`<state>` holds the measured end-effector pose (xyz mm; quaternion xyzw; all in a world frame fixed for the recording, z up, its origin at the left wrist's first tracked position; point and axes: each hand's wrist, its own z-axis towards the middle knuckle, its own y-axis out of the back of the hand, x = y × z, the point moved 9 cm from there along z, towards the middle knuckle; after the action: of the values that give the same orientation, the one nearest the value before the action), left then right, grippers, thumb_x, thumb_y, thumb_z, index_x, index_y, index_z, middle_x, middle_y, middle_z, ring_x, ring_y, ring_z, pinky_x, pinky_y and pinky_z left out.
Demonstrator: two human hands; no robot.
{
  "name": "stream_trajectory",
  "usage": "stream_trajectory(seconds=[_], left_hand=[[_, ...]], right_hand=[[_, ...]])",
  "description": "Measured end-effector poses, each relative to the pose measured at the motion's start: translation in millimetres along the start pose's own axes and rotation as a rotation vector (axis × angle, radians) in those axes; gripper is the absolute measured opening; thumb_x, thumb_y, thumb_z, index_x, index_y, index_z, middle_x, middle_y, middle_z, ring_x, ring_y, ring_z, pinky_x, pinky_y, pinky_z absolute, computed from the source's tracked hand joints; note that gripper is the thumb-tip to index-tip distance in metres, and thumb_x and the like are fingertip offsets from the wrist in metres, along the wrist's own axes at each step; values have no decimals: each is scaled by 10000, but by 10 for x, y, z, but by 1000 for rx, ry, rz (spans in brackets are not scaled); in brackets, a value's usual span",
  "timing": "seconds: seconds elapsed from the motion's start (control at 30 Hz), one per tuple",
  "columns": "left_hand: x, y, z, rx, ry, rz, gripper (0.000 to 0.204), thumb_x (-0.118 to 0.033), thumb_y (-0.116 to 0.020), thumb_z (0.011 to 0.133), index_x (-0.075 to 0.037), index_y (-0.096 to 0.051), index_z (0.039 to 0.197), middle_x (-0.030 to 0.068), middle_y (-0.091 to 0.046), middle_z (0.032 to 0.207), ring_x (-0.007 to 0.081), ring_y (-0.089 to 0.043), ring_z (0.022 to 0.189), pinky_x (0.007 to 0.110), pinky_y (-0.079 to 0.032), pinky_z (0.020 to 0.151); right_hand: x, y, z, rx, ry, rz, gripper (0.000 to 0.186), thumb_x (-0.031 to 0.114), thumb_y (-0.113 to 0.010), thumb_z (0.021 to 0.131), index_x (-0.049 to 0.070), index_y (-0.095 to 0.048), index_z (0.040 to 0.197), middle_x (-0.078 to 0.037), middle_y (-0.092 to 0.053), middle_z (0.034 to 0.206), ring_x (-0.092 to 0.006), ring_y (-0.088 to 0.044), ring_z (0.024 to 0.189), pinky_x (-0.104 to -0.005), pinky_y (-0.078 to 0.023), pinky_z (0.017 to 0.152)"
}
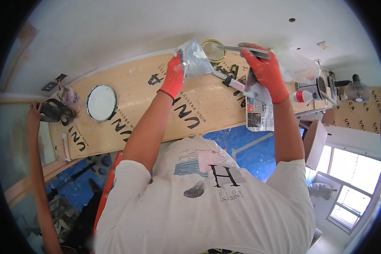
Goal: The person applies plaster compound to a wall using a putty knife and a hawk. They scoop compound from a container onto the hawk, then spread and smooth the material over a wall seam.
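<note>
My left hand (174, 76), in an orange-red work glove, grips the edge of a flat, shiny grey plate (197, 67) with a white paste smear on it. The right hand (266, 72), gloved alike, is closed around a putty knife (237, 48) with a grey, dark-edged handle. Its thin end points left, over or against a round gold-rimmed tin (213, 51) with greyish contents; whether they touch I cannot tell. Below the right palm shows a grey, paste-smeared flat piece (257, 92), partly hidden. A white tube (236, 83) and some dark tools lie between my hands.
A white round lid or tub (101, 103) is on the paper-covered counter (156, 120). Newspaper (259, 116), a bottle (305, 96), clear plastic (298, 63) and a small fan (357, 89) are at right. Another person's arm (38, 169) reaches a black power tool (57, 112) at left.
</note>
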<state>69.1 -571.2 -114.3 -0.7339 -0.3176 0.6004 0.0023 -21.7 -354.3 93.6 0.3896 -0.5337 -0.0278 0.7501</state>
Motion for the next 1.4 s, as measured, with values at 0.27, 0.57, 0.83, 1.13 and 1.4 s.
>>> stream_trajectory(seconds=[0.27, 0.57, 0.83, 1.13, 1.4], left_hand=[[-38, 216, -313, 54, -159, -188, 459, -341, -408, 1059, -48, -463, 1408, 84, -572, 1323, 184, -571, 1184, 318, -461, 1003], [-196, 414, -529, -11, -200, -175, 481, -352, -431, 1051, -29, -459, 1406, 87, -571, 1322, 188, -568, 1192, 325, -462, 1006], [-103, 164, -122, -21, -183, -61, 461, -474, -469, 1022, -49, -646, 1034, 16, -609, 890, 118, -537, 789, 301, -450, 705], [-182, -603, -11, -41, 47, -181, 440, -475, -515, 1002, -56, -637, 1062, -1, -603, 881, 132, -540, 775, 306, -454, 678], [-71, -515, 90, 33, -1, -133, 406, -497, -534, 985, -104, -638, 989, -32, -532, 768, 98, -491, 661, 281, -410, 592]], right_hand=[[-785, -856, 553, 164, 45, -538, 413, 409, -661, 901, 106, -660, 1180, -118, -708, 974, -268, -664, 955, -378, -493, 891], [-1126, -467, 522, 121, -215, 395, 319, 317, -654, 927, 14, -729, 860, -47, -670, 769, -75, -536, 567, -250, -454, 575], [-730, 320, 206, -40, -305, 525, 291, 305, -608, 958, 36, -717, 982, -9, -587, 636, -61, -446, 462, -219, -329, 411], [-335, 308, -124, -83, -160, 405, 304, 236, -665, 936, 3, -672, 1130, -24, -669, 817, -46, -507, 569, -215, -399, 487], [-41, 209, -359, 10, 50, 101, 286, 151, -734, 882, -1, -693, 1121, -43, -684, 890, -76, -581, 821, -249, -485, 752]])
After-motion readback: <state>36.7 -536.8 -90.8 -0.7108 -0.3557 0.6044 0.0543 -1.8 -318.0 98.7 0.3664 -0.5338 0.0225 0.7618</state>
